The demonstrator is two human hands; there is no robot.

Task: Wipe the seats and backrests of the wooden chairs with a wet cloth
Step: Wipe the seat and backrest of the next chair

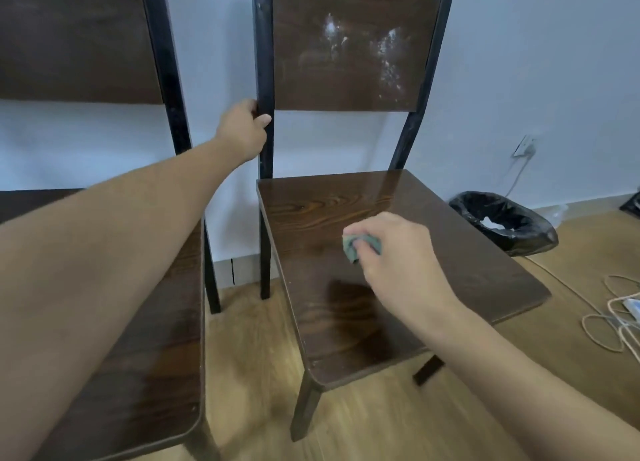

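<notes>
Two dark wooden chairs with black metal frames stand side by side against a pale wall. My right hand point(398, 256) holds a bunched green cloth point(360, 246) just over the middle of the right chair's seat point(311, 218), which looks glossy. My left hand point(244, 130) grips the black left upright point(265, 62) of that chair, just below the backrest. The right chair's backrest point(353, 45) carries whitish dusty smears on its right half. The left chair's seat point(156, 339) lies partly under my left forearm, and its backrest point(76, 38) fills the top left.
A bin lined with a black bag point(505, 221) sits on the wooden floor right of the chair. Loose cables point(609, 318) and a white power strip lie at the far right. A wall socket point(523, 145) has a plug in it.
</notes>
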